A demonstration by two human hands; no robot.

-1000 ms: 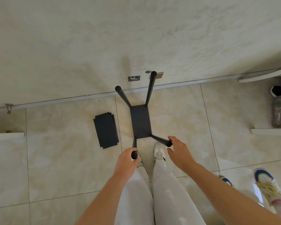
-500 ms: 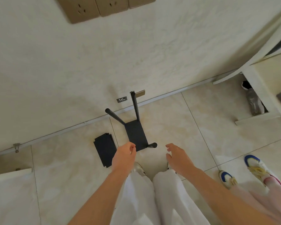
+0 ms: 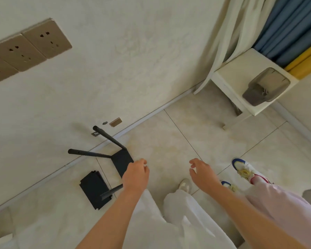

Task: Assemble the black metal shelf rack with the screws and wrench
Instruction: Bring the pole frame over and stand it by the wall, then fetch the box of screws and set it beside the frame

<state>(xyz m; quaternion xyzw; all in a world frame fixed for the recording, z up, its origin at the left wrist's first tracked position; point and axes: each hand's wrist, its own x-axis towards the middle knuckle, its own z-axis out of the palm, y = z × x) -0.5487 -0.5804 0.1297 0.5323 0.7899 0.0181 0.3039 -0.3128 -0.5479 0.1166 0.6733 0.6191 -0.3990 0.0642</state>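
The black metal shelf rack (image 3: 121, 161) stands on the tiled floor by the wall, one shelf panel with black poles sticking up from its corners. A loose black shelf panel (image 3: 94, 189) lies flat on the floor to its left. My left hand (image 3: 136, 175) hovers in front of the rack's near side with fingers loosely curled, holding nothing. My right hand (image 3: 203, 174) hangs in the air to the right, fingers relaxed and empty. No wrench is visible; a small plate (image 3: 95, 133) lies near the wall.
A white side table (image 3: 230, 81) with a grey plastic container (image 3: 266, 86) stands at the right under curtains. Another person's legs and colourful shoes (image 3: 244, 169) are at the right. Wall sockets (image 3: 25, 51) sit upper left. A small brown block (image 3: 115, 122) rests by the baseboard.
Both hands have let go of the rack's near poles and lifted away. The view has swung up and to the right, so the rack now sits lower left.
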